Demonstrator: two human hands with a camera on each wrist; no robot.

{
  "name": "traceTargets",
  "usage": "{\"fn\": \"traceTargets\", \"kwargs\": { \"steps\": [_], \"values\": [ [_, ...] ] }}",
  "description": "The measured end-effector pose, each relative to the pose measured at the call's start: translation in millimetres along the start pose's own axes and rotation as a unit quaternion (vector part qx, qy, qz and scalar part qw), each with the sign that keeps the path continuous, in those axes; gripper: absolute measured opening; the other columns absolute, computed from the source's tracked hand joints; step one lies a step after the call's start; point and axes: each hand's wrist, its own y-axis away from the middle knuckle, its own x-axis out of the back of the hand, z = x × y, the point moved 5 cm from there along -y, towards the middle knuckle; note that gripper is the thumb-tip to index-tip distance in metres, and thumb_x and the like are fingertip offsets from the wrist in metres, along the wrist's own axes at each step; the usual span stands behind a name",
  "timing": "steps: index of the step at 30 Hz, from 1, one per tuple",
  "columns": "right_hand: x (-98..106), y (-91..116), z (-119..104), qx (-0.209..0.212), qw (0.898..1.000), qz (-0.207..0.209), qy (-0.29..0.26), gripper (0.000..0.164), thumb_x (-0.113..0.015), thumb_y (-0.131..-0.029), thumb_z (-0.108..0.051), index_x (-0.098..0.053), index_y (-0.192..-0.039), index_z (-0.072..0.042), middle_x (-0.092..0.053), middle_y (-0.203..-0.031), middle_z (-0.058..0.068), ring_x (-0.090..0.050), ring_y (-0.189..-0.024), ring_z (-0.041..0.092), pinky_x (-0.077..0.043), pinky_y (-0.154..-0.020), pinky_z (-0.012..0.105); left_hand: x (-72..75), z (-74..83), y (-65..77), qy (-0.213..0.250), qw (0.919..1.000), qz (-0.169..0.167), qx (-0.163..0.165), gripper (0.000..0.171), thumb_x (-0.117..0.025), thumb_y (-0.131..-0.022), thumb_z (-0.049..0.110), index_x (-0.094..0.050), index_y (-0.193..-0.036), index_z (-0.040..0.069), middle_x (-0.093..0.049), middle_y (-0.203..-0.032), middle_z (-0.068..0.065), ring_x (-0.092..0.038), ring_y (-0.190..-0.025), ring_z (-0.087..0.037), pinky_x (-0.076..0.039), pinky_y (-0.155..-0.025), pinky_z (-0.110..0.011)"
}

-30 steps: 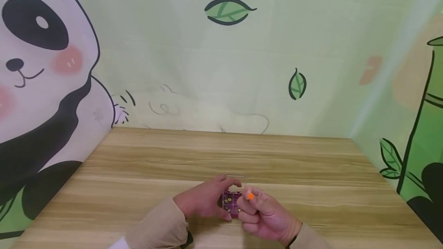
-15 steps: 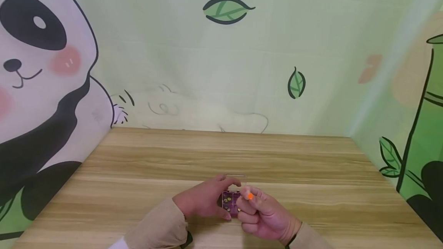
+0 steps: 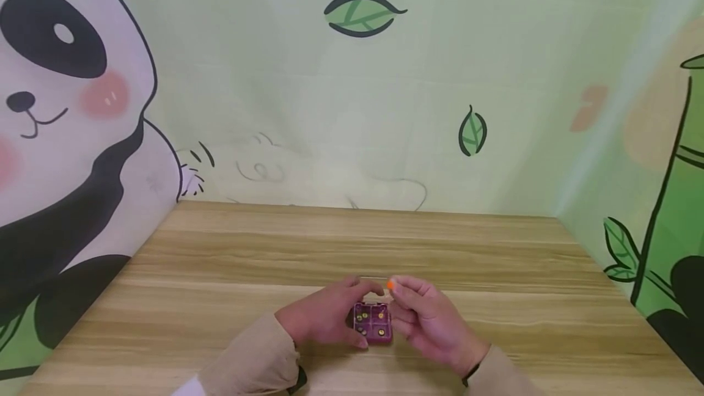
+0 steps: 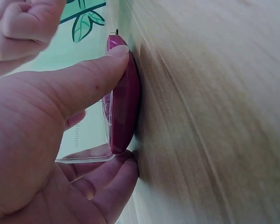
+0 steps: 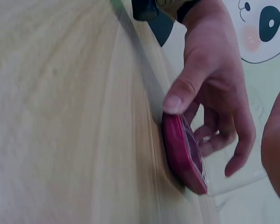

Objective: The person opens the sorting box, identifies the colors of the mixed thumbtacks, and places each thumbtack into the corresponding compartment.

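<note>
A small magenta pill box [image 3: 379,340] with a compartmented tray lies on the table, its clear lid [image 4: 91,158] raised at the back. Several small yellow pieces [image 3: 382,332] sit in its compartments. My left hand [image 3: 324,313] holds the box from the left, thumb on the near side and fingers round the far side. Just beyond the box's right back corner, my right hand [image 3: 434,322] pinches a small orange piece [image 3: 391,285] between thumb and index finger; its exact kind is too small to tell. In the right wrist view, only part of the right hand [image 5: 276,144] shows.
A wood-grain table [image 3: 247,249] extends round the box. Behind it and at the sides hang cloth walls [image 3: 264,78] printed with a panda, leaves and bamboo. Beige sleeves [image 3: 247,353] cover the forearms.
My right hand has moved away from me and slightly right with the orange piece, uncovering the box's right compartments. My left hand stays on the box.
</note>
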Motion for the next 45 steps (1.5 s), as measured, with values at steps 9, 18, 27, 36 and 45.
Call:
{"fn": "traceTargets", "kwargs": {
  "steps": [9, 18, 27, 36, 45],
  "values": [
    [24.2, -2.1, -6.8, -0.069, 0.938, 0.182, 0.287, 0.017, -0.066, -0.102, -0.019, -0.077, -0.106, -0.007, -0.056, -0.069, -0.014, -0.035, -0.051, 0.001, -0.031, -0.050, 0.017, -0.4, -1.3, -1.5, -0.008, 1.0000, -0.005, 0.001, 0.089, -0.091, -0.078, 0.035, -0.043, -0.153, 0.028, -0.054, -0.143, -0.012, -0.061, -0.126, -0.027, -0.052, -0.108, -0.045],
    [25.8, -7.6, -6.1, -0.103, 0.813, 0.170, 0.548, 0.009, -0.077, -0.092, -0.022, -0.081, -0.096, -0.014, -0.037, -0.055, -0.008, -0.030, -0.049, 0.003, -0.027, -0.046, 0.015, -1.6, -2.7, -1.1, -0.015, 0.9997, -0.012, 0.013, 0.088, -0.090, -0.078, 0.039, -0.043, -0.152, 0.034, -0.048, -0.154, -0.013, -0.057, -0.134, -0.032, -0.051, -0.109, -0.051],
    [19.8, -14.8, -2.2, -0.094, 0.713, 0.103, 0.687, 0.008, -0.074, -0.094, -0.014, -0.081, -0.090, -0.015, -0.043, -0.056, -0.013, -0.034, -0.049, 0.000, -0.030, -0.046, 0.017, -0.9, -3.8, -1.4, -0.024, 0.9996, -0.006, -0.009, 0.083, -0.090, -0.078, 0.038, -0.046, -0.148, 0.032, -0.053, -0.143, -0.011, -0.060, -0.125, -0.026, -0.053, -0.105, -0.044],
    [15.7, -22.2, 0.0, -0.066, 0.673, 0.058, 0.735, 0.007, -0.076, -0.091, -0.011, -0.081, -0.086, -0.013, -0.073, -0.078, -0.006, -0.053, -0.063, -0.001, -0.045, -0.057, 0.020, -0.3, -1.8, -1.7, -0.022, 0.9994, -0.004, -0.025, 0.082, -0.091, -0.078, 0.035, -0.048, -0.147, 0.027, -0.052, -0.144, -0.015, -0.059, -0.127, -0.029, -0.052, -0.107, -0.045],
    [5.6, -29.0, -4.0, -0.070, 0.622, 0.027, 0.780, 0.001, -0.082, -0.086, -0.012, -0.082, -0.086, -0.011, -0.079, -0.085, 0.000, -0.069, -0.075, 0.010, -0.056, -0.070, 0.025, -1.9, -3.3, -2.5, -0.025, 0.9996, -0.004, -0.012, 0.085, -0.090, -0.078, 0.037, -0.046, -0.150, 0.030, -0.053, -0.145, -0.008, -0.059, -0.128, -0.025, -0.051, -0.108, -0.042]
  ]
}}
